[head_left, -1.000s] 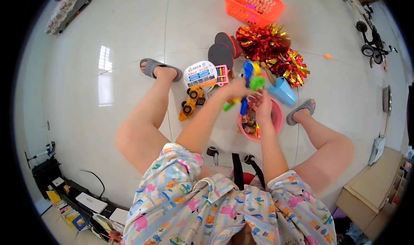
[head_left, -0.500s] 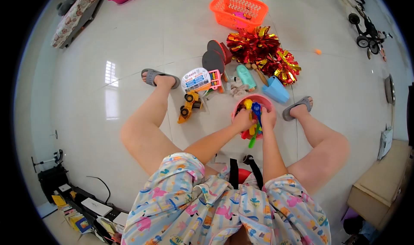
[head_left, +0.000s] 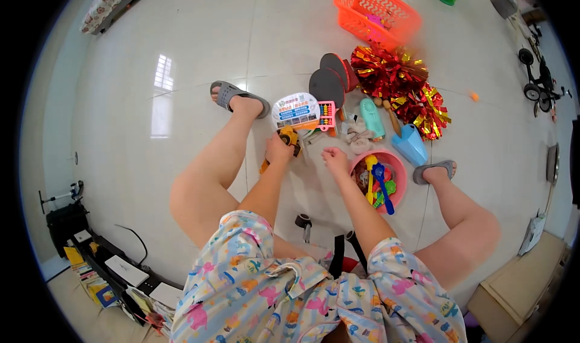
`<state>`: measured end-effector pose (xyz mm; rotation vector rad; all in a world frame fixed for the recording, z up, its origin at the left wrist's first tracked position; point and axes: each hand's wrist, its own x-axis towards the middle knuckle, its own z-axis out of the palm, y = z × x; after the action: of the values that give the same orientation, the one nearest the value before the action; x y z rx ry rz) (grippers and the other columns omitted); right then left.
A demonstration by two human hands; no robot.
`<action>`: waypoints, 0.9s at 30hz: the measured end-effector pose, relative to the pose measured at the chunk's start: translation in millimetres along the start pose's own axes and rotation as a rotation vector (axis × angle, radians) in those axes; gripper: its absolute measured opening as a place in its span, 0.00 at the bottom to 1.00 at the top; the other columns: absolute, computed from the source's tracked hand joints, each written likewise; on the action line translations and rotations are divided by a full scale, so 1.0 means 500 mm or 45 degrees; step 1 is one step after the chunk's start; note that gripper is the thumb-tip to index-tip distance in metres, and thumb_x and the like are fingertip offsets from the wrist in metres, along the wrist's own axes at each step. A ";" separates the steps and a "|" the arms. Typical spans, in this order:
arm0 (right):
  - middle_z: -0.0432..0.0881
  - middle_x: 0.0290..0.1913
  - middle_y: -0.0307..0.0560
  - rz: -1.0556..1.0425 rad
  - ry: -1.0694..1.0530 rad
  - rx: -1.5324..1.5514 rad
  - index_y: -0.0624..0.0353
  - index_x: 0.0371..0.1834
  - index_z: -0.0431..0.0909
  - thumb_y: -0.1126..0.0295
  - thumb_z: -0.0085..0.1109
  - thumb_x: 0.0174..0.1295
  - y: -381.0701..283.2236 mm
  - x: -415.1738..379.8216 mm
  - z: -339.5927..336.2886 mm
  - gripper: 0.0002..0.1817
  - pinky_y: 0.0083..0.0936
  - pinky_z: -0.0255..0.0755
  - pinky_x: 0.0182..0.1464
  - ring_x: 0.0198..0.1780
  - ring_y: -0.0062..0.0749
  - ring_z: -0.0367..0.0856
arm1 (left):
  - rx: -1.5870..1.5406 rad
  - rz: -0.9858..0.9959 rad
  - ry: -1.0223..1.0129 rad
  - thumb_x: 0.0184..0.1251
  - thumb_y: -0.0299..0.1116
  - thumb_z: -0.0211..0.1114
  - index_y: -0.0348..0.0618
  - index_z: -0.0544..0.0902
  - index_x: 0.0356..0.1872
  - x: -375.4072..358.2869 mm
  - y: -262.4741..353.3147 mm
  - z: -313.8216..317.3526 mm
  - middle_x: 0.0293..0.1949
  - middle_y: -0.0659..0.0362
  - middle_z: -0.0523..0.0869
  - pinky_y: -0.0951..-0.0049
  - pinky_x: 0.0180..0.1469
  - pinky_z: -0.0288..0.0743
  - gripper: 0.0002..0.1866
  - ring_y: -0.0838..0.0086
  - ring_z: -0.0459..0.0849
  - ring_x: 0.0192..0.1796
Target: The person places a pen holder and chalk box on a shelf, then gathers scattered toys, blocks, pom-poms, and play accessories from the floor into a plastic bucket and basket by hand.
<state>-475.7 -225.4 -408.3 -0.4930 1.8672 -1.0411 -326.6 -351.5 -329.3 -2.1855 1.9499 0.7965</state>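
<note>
My left hand [head_left: 280,150] is closed round the yellow toy truck [head_left: 289,137], covering its middle. To the right, my right hand [head_left: 335,160] hovers over the floor with its fingers bent together; I cannot make out anything in them. Beside it stands a pink bucket [head_left: 401,180] holding a yellow spoon [head_left: 370,183], a blue spoon [head_left: 380,183] and small colourful toys. A white round-topped package [head_left: 295,110] lies just beyond the truck, next to a pink abacus [head_left: 327,114].
Black paddles [head_left: 327,88], red-gold pompoms [head_left: 389,74], a teal case [head_left: 372,118] and a blue scoop [head_left: 410,145] lie beyond the bucket. An orange basket [head_left: 347,19] stands farther back. My sandalled feet flank the toys.
Both hands have left the pink bucket and moved left. The left one has taken hold of the truck. The spoons now rest in the bucket, and the view has shifted.
</note>
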 end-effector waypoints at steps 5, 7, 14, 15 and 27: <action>0.81 0.44 0.39 0.239 0.302 0.412 0.54 0.56 0.74 0.65 0.64 0.57 -0.069 0.077 0.090 0.23 0.26 0.73 0.36 0.39 0.25 0.78 | -0.078 -0.068 -0.053 0.46 0.43 0.72 0.48 0.75 0.52 0.020 -0.001 0.006 0.48 0.50 0.83 0.59 0.55 0.75 0.29 0.57 0.81 0.53; 0.80 0.48 0.39 0.420 0.163 0.457 0.52 0.59 0.71 0.65 0.63 0.58 -0.104 0.119 0.088 0.24 0.29 0.73 0.37 0.44 0.25 0.77 | -0.123 -0.127 -0.114 0.45 0.44 0.71 0.48 0.76 0.51 0.031 0.012 -0.016 0.46 0.49 0.84 0.58 0.54 0.75 0.29 0.56 0.82 0.52; 0.79 0.54 0.37 0.163 -0.372 0.671 0.52 0.66 0.67 0.70 0.51 0.63 -0.297 0.180 0.065 0.25 0.29 0.67 0.52 0.56 0.25 0.72 | -0.151 -0.289 -0.349 0.50 0.41 0.66 0.41 0.76 0.51 0.155 0.021 -0.068 0.46 0.46 0.84 0.56 0.54 0.74 0.26 0.53 0.82 0.52; 0.78 0.54 0.36 0.147 -0.433 0.681 0.52 0.66 0.66 0.71 0.50 0.63 -0.302 0.194 0.059 0.26 0.29 0.66 0.54 0.57 0.24 0.71 | -0.177 -0.274 -0.246 0.51 0.39 0.65 0.41 0.76 0.51 0.168 0.017 -0.069 0.48 0.46 0.83 0.55 0.55 0.73 0.25 0.52 0.81 0.53; 0.81 0.38 0.42 0.104 -0.217 0.186 0.66 0.40 0.79 0.73 0.57 0.63 -0.261 0.215 0.106 0.07 0.19 0.76 0.35 0.35 0.22 0.79 | -0.483 0.652 0.697 0.50 0.24 0.61 0.42 0.77 0.46 0.095 0.072 0.001 0.40 0.49 0.78 0.55 0.49 0.69 0.18 0.53 0.75 0.48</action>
<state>-495.0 -397.0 -369.3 -0.4030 1.6356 -1.0387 -358.9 -400.0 -341.6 -2.3071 2.9226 0.7184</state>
